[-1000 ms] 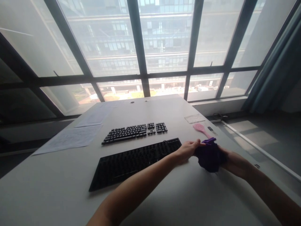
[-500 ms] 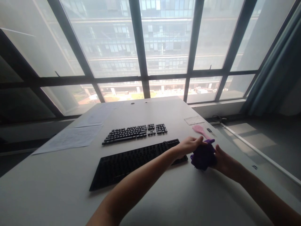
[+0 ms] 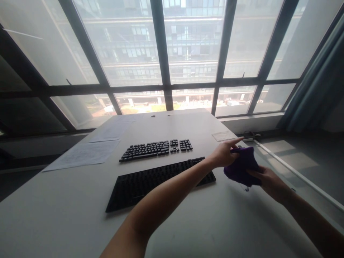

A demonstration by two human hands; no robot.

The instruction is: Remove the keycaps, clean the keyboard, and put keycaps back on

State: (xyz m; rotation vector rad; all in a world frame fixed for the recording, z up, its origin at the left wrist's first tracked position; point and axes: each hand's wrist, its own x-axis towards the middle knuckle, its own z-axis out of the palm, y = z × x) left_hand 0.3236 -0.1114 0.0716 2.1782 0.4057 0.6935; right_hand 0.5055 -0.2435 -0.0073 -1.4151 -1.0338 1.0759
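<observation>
A purple cloth (image 3: 242,166) is held up above the right side of the white table, spread between my two hands. My left hand (image 3: 225,153) pinches its upper left edge, with one finger stretched out past it. On the cloth's lower right side, my right hand (image 3: 272,183) grips it between thumb and fingers. Left of the cloth lies a black keyboard base (image 3: 150,184), partly covered by my left forearm. Behind it, black keycaps (image 3: 146,149) are laid out in keyboard order. The pink brush seen earlier is hidden behind my left hand and the cloth.
Sheets of paper (image 3: 83,154) lie along the table's left side. A flat clear packet (image 3: 223,135) rests near the right edge. A small dark hook-like item (image 3: 246,189) shows just below the cloth. Large windows (image 3: 192,43) stand behind the table (image 3: 182,229).
The bunched purple cloth is now opened out flatter. Both hands have shifted slightly right, and a left finger has straightened. The pink brush has gone out of sight behind them.
</observation>
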